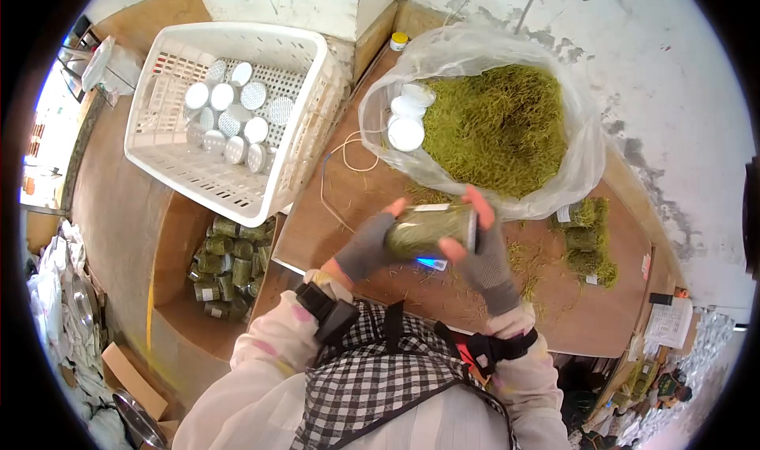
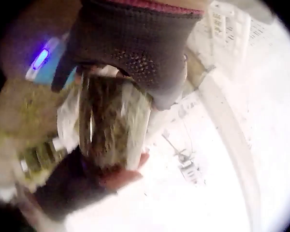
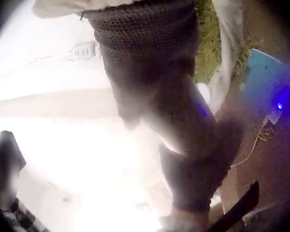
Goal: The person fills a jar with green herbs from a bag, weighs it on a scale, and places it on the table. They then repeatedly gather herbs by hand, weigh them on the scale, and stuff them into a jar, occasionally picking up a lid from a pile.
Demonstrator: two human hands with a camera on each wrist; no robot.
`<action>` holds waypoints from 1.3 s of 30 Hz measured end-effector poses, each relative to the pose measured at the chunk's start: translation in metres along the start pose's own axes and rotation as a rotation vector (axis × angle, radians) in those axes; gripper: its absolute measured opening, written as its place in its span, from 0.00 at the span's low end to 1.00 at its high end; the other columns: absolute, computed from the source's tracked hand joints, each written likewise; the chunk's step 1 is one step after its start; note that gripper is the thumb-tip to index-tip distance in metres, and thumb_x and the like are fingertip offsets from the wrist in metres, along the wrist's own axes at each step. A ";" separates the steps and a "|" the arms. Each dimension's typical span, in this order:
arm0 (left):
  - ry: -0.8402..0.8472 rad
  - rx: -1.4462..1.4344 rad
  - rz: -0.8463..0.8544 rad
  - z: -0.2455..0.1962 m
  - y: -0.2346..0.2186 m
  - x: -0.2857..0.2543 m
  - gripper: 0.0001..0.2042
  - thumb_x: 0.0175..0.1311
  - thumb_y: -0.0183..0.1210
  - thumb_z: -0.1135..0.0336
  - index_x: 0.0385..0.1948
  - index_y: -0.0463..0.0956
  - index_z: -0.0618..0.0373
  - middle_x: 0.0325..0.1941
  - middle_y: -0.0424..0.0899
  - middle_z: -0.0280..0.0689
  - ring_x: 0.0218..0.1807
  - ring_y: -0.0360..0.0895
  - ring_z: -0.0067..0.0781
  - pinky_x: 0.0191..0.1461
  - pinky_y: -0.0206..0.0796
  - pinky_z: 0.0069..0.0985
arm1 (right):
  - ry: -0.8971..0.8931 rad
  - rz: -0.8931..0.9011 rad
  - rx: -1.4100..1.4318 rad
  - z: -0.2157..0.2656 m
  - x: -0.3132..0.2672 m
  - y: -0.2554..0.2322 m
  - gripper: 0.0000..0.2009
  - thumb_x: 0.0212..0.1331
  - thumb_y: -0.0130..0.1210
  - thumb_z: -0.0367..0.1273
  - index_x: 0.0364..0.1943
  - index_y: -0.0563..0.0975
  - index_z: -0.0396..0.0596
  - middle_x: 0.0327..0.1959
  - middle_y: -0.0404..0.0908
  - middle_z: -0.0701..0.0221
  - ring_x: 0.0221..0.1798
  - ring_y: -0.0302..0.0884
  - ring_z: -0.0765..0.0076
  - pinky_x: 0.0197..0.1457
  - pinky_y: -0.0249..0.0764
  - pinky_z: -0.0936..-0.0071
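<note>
A clear jar (image 1: 427, 232) packed with green dried plant strands lies sideways between my two hands above the table. My left hand (image 1: 366, 246), in a grey fingerless glove, grips one end of it. At the other end my right hand (image 1: 489, 266), gloved alike, holds the jar with fingers and thumb spread around its rim. The left wrist view shows the jar (image 2: 116, 123) spanning the gap between both gloves. In the right wrist view the gloves hide most of it. Just below the jar, a small device with a blue light (image 1: 431, 264) sits on the table (image 1: 348, 189).
A big plastic bag (image 1: 582, 161) of green strands, with white lids (image 1: 406, 133) inside, stands at the back. Filled jars (image 1: 582, 240) lie at the right. On the left are a white basket (image 1: 277, 185) of silvery-lidded containers and a cardboard box (image 1: 178, 252) of filled jars.
</note>
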State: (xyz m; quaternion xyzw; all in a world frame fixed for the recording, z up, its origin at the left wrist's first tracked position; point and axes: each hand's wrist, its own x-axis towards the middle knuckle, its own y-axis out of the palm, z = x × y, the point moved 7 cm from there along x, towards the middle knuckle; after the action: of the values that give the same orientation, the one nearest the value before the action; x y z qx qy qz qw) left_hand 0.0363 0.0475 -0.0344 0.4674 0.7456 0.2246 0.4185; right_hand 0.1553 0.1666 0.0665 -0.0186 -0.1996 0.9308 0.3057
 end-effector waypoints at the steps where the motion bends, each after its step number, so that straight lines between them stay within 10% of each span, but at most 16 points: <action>1: -0.066 -0.225 0.204 -0.006 0.029 -0.007 0.26 0.77 0.50 0.50 0.67 0.64 0.60 0.62 0.75 0.40 0.59 0.75 0.26 0.61 0.70 0.28 | -0.136 0.035 -0.165 0.015 -0.004 0.007 0.43 0.59 0.67 0.41 0.76 0.57 0.43 0.69 0.63 0.56 0.73 0.60 0.54 0.74 0.60 0.59; 4: 0.311 0.069 -0.086 -0.018 0.025 -0.017 0.23 0.76 0.52 0.54 0.63 0.62 0.61 0.55 0.74 0.39 0.55 0.73 0.26 0.59 0.69 0.25 | -0.072 -0.026 0.196 0.019 -0.002 0.002 0.38 0.71 0.53 0.50 0.77 0.56 0.44 0.72 0.61 0.60 0.75 0.57 0.57 0.75 0.58 0.61; 5: 0.445 0.241 -0.135 -0.036 0.043 -0.035 0.22 0.75 0.53 0.57 0.62 0.62 0.60 0.50 0.72 0.39 0.51 0.72 0.27 0.57 0.69 0.27 | 0.017 -0.061 0.333 0.006 -0.001 0.005 0.39 0.75 0.35 0.60 0.77 0.55 0.44 0.72 0.64 0.66 0.71 0.63 0.66 0.74 0.61 0.66; 9: 0.927 0.828 -0.088 -0.074 0.079 -0.067 0.32 0.61 0.67 0.57 0.62 0.61 0.62 0.54 0.72 0.48 0.54 0.72 0.37 0.59 0.67 0.36 | 0.326 -0.057 0.804 0.033 0.005 -0.005 0.39 0.76 0.27 0.61 0.75 0.59 0.43 0.66 0.74 0.63 0.66 0.73 0.65 0.71 0.67 0.64; 13: 1.336 1.038 0.020 -0.092 0.113 -0.098 0.30 0.62 0.64 0.57 0.61 0.62 0.60 0.56 0.72 0.48 0.56 0.73 0.36 0.57 0.69 0.35 | 0.309 -0.013 0.635 0.068 0.011 -0.012 0.34 0.79 0.31 0.54 0.71 0.64 0.39 0.64 0.74 0.60 0.64 0.73 0.64 0.70 0.67 0.65; 14: 1.338 1.042 0.027 -0.090 0.117 -0.102 0.30 0.62 0.64 0.57 0.61 0.62 0.60 0.56 0.72 0.48 0.56 0.73 0.36 0.57 0.69 0.35 | 0.304 -0.017 0.638 0.071 0.006 -0.005 0.34 0.79 0.31 0.54 0.71 0.64 0.39 0.64 0.74 0.60 0.64 0.73 0.64 0.70 0.67 0.65; 17: 0.446 0.168 0.007 -0.077 0.089 -0.067 0.22 0.73 0.53 0.58 0.62 0.62 0.56 0.56 0.73 0.40 0.55 0.73 0.28 0.56 0.70 0.27 | -0.218 -0.252 -0.101 0.115 -0.005 -0.016 0.23 0.73 0.44 0.38 0.65 0.70 0.37 0.63 0.73 0.59 0.65 0.69 0.58 0.72 0.61 0.65; 20: 0.506 0.491 -0.075 -0.078 0.086 -0.071 0.29 0.67 0.59 0.51 0.61 0.61 0.59 0.55 0.75 0.42 0.54 0.76 0.34 0.56 0.72 0.31 | -0.224 -0.228 0.003 0.093 -0.010 -0.018 0.23 0.74 0.45 0.39 0.66 0.69 0.39 0.62 0.74 0.60 0.65 0.70 0.61 0.70 0.63 0.66; 21: 0.957 0.977 -0.051 -0.095 0.107 -0.090 0.31 0.62 0.65 0.54 0.61 0.62 0.60 0.54 0.73 0.46 0.54 0.74 0.37 0.56 0.71 0.38 | 0.115 -0.162 0.449 0.059 -0.004 -0.011 0.22 0.74 0.48 0.36 0.68 0.67 0.42 0.61 0.74 0.62 0.63 0.72 0.65 0.69 0.66 0.67; 24: 1.152 1.385 0.067 -0.096 0.135 -0.102 0.34 0.56 0.69 0.58 0.61 0.62 0.61 0.55 0.70 0.49 0.55 0.72 0.39 0.58 0.68 0.41 | 0.084 0.114 0.353 0.062 -0.004 -0.005 0.22 0.75 0.48 0.35 0.70 0.65 0.44 0.61 0.75 0.66 0.61 0.73 0.70 0.68 0.67 0.68; 29: 0.908 0.802 0.164 -0.093 0.099 -0.076 0.30 0.63 0.67 0.61 0.62 0.61 0.59 0.54 0.71 0.44 0.53 0.73 0.36 0.58 0.67 0.34 | 0.015 0.125 0.065 0.053 0.000 -0.022 0.27 0.70 0.57 0.29 0.71 0.64 0.43 0.60 0.75 0.69 0.62 0.72 0.72 0.66 0.69 0.68; 32: 0.724 0.654 0.104 -0.094 0.090 -0.075 0.30 0.65 0.65 0.61 0.64 0.59 0.60 0.60 0.68 0.42 0.59 0.70 0.31 0.64 0.65 0.32 | 0.300 -0.116 0.731 0.045 0.000 -0.036 0.30 0.65 0.62 0.28 0.71 0.66 0.46 0.59 0.75 0.69 0.61 0.73 0.70 0.65 0.70 0.68; 34: 0.763 0.686 0.100 -0.095 0.088 -0.076 0.31 0.64 0.65 0.61 0.63 0.59 0.59 0.60 0.68 0.41 0.60 0.70 0.31 0.64 0.65 0.32 | -0.035 -0.089 0.080 0.082 -0.005 -0.053 0.25 0.64 0.64 0.30 0.65 0.73 0.49 0.55 0.77 0.66 0.58 0.75 0.67 0.64 0.71 0.69; 39: 0.930 1.025 0.122 -0.099 0.093 -0.085 0.31 0.62 0.66 0.61 0.62 0.62 0.60 0.58 0.70 0.44 0.58 0.71 0.35 0.63 0.64 0.35 | -0.115 0.055 -0.200 0.091 0.004 -0.058 0.12 0.61 0.65 0.29 0.48 0.80 0.47 0.45 0.79 0.65 0.49 0.77 0.63 0.54 0.73 0.69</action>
State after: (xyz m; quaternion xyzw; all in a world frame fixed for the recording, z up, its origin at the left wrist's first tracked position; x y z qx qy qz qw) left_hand 0.0189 0.0210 0.1223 0.5023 0.8320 0.0441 -0.2314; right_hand 0.1704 0.1785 0.1722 -0.0012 -0.3082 0.9137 0.2647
